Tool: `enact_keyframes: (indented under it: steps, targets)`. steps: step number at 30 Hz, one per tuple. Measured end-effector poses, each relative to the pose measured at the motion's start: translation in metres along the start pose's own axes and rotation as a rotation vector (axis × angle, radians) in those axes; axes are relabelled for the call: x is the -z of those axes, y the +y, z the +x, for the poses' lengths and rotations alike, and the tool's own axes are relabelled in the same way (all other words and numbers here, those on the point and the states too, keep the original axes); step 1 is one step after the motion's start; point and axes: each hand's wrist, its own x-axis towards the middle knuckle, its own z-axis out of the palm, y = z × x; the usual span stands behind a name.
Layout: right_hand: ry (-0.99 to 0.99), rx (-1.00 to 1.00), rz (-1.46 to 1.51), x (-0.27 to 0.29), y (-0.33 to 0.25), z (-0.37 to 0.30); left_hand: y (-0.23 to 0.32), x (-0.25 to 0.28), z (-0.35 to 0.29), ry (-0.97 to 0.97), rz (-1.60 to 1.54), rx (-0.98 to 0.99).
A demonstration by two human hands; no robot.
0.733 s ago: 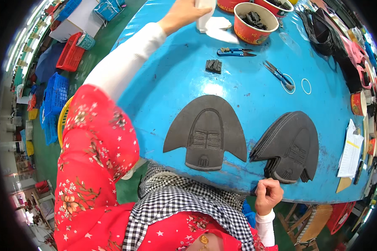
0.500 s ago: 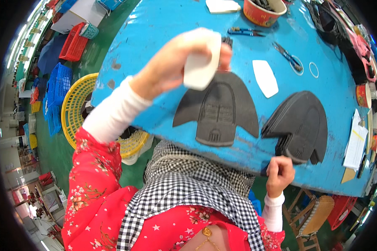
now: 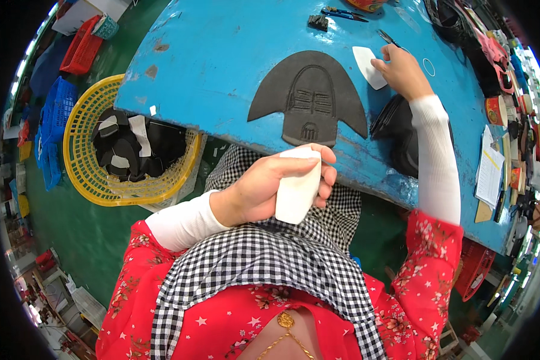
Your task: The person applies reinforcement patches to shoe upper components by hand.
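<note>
My left hand (image 3: 264, 185) is closed round a white tapered pad (image 3: 297, 191), held up before the checked apron at the table's near edge. My right hand (image 3: 404, 69) reaches over the blue table (image 3: 204, 66), its thumb on or just over the edge of another white tapered piece (image 3: 369, 67). That thumb and the index finger are apart. Between the hands lies a black moulded sheet (image 3: 312, 96) with a rounded top and two side wings. A stack of similar black sheets (image 3: 396, 138) sits under my right forearm, partly hidden.
Left of the table stands a yellow basket (image 3: 78, 162) with black and white scraps. Blue-handled thread snips (image 3: 344, 13), a small black block (image 3: 318, 23) and part of a red tub (image 3: 366, 5) are at the back. Papers (image 3: 489, 165) lie along the right edge.
My left hand has come down toward me with the white pad, off the black sheet. My right hand has moved from the table's near edge out to the other white piece.
</note>
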Motion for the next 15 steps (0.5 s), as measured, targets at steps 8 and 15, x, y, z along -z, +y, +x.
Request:
enact_keyframes:
  steps: [8,15]
  targets:
    - [-0.217,-0.106,-0.014,-0.002,0.009,0.019,0.003,0.017,-0.015,-0.046,0.01,-0.219]
    - [0.184,0.014,0.51,0.035,-0.13,-0.096,0.0,0.024,-0.004,0.049,0.21,-0.55]
